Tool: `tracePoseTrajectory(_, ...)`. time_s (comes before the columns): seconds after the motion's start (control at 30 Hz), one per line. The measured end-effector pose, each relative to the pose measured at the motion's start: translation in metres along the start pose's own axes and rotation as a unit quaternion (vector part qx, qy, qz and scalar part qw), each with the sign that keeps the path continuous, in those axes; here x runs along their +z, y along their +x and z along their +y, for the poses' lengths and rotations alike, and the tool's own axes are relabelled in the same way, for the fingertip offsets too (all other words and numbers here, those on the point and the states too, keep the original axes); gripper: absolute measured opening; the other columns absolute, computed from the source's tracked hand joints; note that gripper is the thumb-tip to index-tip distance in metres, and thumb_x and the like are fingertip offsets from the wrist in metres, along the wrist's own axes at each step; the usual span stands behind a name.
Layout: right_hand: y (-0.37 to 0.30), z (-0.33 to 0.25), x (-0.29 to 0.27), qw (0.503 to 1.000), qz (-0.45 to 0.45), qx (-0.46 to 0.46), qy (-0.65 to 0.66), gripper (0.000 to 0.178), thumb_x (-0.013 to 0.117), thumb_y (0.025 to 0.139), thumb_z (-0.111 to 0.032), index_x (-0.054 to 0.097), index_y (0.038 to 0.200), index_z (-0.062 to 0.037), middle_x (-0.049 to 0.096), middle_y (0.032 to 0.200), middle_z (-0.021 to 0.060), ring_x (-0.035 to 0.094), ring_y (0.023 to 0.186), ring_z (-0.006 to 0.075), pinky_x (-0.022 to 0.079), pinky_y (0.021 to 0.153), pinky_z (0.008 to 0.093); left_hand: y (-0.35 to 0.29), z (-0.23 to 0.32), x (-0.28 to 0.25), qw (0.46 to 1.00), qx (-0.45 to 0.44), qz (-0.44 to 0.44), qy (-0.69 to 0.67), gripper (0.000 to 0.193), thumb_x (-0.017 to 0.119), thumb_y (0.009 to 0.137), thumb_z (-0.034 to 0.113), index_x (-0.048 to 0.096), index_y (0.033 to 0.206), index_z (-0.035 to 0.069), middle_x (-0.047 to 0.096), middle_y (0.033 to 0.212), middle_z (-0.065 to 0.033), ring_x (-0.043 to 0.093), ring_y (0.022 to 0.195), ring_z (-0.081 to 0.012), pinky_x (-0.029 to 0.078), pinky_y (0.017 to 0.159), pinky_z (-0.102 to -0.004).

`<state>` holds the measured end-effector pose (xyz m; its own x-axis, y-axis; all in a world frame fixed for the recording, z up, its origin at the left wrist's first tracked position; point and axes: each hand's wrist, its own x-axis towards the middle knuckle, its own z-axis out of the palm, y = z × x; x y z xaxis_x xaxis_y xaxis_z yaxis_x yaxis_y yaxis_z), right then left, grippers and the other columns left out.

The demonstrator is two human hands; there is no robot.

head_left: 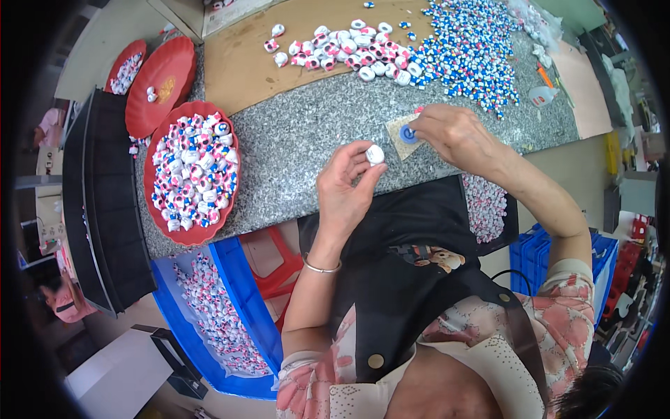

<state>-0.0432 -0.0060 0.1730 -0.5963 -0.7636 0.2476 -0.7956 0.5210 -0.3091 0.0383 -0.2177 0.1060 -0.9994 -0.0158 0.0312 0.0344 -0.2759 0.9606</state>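
Between the thumb and fingers of my left hand [345, 185] is a small white rounded toy piece [375, 155], held above the grey speckled worktop [279, 167]. To its right, my right hand [457, 136] is closed, its fingertips pinched at a small round blue dish [407, 135]. What they hold, if anything, is hidden. The dish sits on a beige square pad [403, 149] near the worktop's front edge. A bit of pink shows just beyond the right fingers.
White-and-pink toy heads [349, 49] and a heap of small blue-and-white parts [467, 52] lie at the back. A red scalloped tray [235, 192] at left holds many toy pieces. A clear bottle [541, 96] stands right. Blue crates [167, 297] flank me below.
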Motion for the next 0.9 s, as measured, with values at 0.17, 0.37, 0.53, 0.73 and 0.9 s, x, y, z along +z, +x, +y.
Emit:
tracePoseTrajectory(0.17,-0.006,-0.019,-0.007,0.953,0.029,0.214,0.211,0.015,0.067,0.086,-0.005,0.069,0.099,0.0015,0.067,0.083,0.0086,0.064,0.072,0.0161,0.051,0.066,0.0289,0.01,-0.009,0.015,0.979,0.134,0.016,0.155,0.032,0.072,0.077,-0.008,0.063,0.107,-0.001,0.063,0.103,-0.0117,0.066,0.089,-0.0166,0.059,0.074,-0.0268)
tracePoseTrajectory(0.37,-0.021,-0.019,0.001,0.782,-0.003,0.337,0.525,0.015,0.068,0.087,-0.006,0.07,0.1,0.0012,0.07,0.085,0.0051,0.063,0.075,0.0087,0.051,0.067,0.0235,0.009,-0.007,0.029,0.973,0.172,-0.054,0.145,0.036,0.072,0.077,-0.009,0.064,0.111,-0.001,0.064,0.105,-0.0121,0.066,0.086,-0.0148,0.058,0.072,-0.0252)
tracePoseTrajectory(0.53,-0.024,-0.032,-0.013,0.955,0.057,0.089,0.278,0.015,0.071,0.082,-0.003,0.071,0.097,-0.0013,0.067,0.079,0.0097,0.066,0.069,0.0195,0.05,0.061,0.0301,0.009,0.02,0.017,0.979,-0.013,-0.2,0.033,0.029,0.062,0.089,-0.003,0.065,0.118,-0.002,0.066,0.093,-0.0092,0.067,0.077,-0.0129,0.053,0.067,-0.0221)
tracePoseTrajectory(0.73,-0.015,-0.047,0.006,0.948,0.112,0.061,0.293,0.009,0.07,0.083,-0.008,0.07,0.09,-0.0046,0.063,0.073,0.0101,0.064,0.064,0.028,0.048,0.055,0.0355,-0.007,0.021,0.011,0.985,-0.064,-0.153,-0.049,0.026,0.055,0.094,0.001,0.063,0.118,-0.005,0.067,0.09,-0.0098,0.064,0.07,-0.0116,0.052,0.065,-0.022)
tracePoseTrajectory(0.9,-0.006,-0.017,0.023,0.948,0.07,0.075,0.303,0.013,0.068,0.085,-0.009,0.069,0.096,-0.0026,0.066,0.087,0.0121,0.066,0.077,0.0289,0.052,0.067,0.0368,-0.003,0.049,-0.016,0.982,-0.032,-0.057,0.175,0.023,0.059,0.092,0.002,0.065,0.113,-0.003,0.066,0.092,-0.0081,0.063,0.076,-0.0109,0.052,0.07,-0.0223)
